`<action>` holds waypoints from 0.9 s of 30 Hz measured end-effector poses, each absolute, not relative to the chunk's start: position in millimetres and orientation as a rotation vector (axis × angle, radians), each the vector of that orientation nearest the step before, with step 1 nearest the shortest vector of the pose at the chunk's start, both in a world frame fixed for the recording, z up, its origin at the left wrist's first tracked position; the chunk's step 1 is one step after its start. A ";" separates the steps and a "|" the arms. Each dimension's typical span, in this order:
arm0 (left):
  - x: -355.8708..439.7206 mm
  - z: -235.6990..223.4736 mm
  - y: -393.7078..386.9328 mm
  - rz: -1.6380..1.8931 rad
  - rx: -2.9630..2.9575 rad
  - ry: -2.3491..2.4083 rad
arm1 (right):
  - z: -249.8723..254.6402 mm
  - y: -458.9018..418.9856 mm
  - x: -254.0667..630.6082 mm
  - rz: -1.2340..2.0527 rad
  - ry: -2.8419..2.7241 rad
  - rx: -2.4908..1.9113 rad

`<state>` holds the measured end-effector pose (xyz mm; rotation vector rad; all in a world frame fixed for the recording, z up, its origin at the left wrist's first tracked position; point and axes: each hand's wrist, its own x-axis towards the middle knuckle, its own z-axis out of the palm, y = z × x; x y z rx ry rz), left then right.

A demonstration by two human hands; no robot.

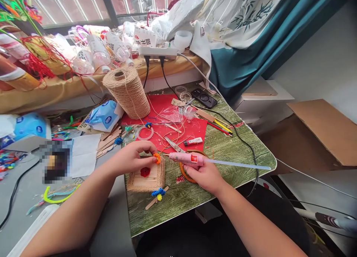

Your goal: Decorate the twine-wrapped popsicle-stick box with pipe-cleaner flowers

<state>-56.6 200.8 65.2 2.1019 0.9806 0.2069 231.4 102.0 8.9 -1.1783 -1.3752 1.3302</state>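
My left hand (142, 157) pinches a small orange pipe-cleaner flower (157, 158) between thumb and fingers. Wrapped round a pink hot glue gun (185, 158) is my right hand (205, 176); the nozzle points left, close to the flower, and whether they touch I cannot tell. A long translucent glue stick (240, 164) sticks out of the gun's back. Under my left hand lies a square wooden frame (146, 186) edged with twine, a red rose (145, 172) on its slats. In front of it, a blue flower (158, 192) with a yellow centre rests on a craft stick (152, 203).
A twine spool (128, 93) stands behind my hands, near red paper (192, 132). Scissors (174, 144) lie behind the gun. A black phone (204, 98) and pencils (221, 126) are farther back. Cables run from a power strip (157, 52); one crosses the table's right side.
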 end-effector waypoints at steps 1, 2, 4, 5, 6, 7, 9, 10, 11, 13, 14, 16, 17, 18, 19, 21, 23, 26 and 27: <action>-54.4 68.2 201.4 0.178 2.093 1.012 | 5.6 102.0 232.0 1.356 -1.348 -1.142; -51.3 71.8 202.4 0.148 2.078 1.041 | 2.6 102.2 232.7 1.389 -1.320 -1.091; -41.9 81.2 205.4 0.053 2.051 1.095 | -1.6 103.2 234.6 1.432 -1.254 -1.009; -35.8 86.7 207.2 -0.017 2.050 1.125 | -3.1 103.8 235.5 1.428 -1.220 -1.006; -29.0 92.6 209.0 -0.098 2.056 1.159 | -4.1 104.1 236.4 1.408 -1.186 -1.032; -21.9 98.7 210.6 -0.188 2.066 1.191 | -4.9 104.3 237.1 1.374 -1.156 -1.072; -7.8 110.2 212.6 -0.341 2.084 1.238 | -6.1 103.6 237.8 1.311 -1.128 -1.136; -1.3 115.1 212.8 -0.392 2.095 1.260 | -6.8 103.0 237.9 1.289 -1.126 -1.148; 4.6 119.3 212.4 -0.426 2.109 1.279 | -7.6 102.1 237.8 1.272 -1.127 -1.149; 14.7 124.7 210.0 -0.477 2.138 1.308 | -10.1 100.2 238.0 1.257 -1.128 -1.152; 18.8 125.9 208.3 -0.502 2.146 1.314 | -11.8 99.4 238.3 1.253 -1.119 -1.161; 24.8 125.5 204.6 -0.538 2.144 1.328 | -15.7 98.3 239.4 1.247 -1.079 -1.195; 26.6 124.3 202.8 -0.540 2.139 1.340 | -17.8 98.0 240.2 1.247 -1.062 -1.209; 27.7 122.9 201.3 -0.531 2.134 1.356 | -19.7 97.9 241.0 1.248 -1.049 -1.219; 28.1 121.4 200.1 -0.510 2.134 1.371 | -21.5 97.8 241.7 1.247 -1.043 -1.223; 27.1 119.1 198.6 -0.467 2.139 1.390 | -24.5 97.7 243.0 1.240 -1.044 -1.225; 24.7 118.2 198.0 -0.438 2.127 1.398 | -26.9 97.5 244.0 1.240 -1.048 -1.230; 20.7 117.3 198.0 -0.425 2.057 1.415 | -30.2 97.3 245.0 1.267 -1.048 -1.248; 19.3 116.4 198.2 -0.424 2.035 1.421 | -31.3 97.3 245.1 1.274 -1.048 -1.252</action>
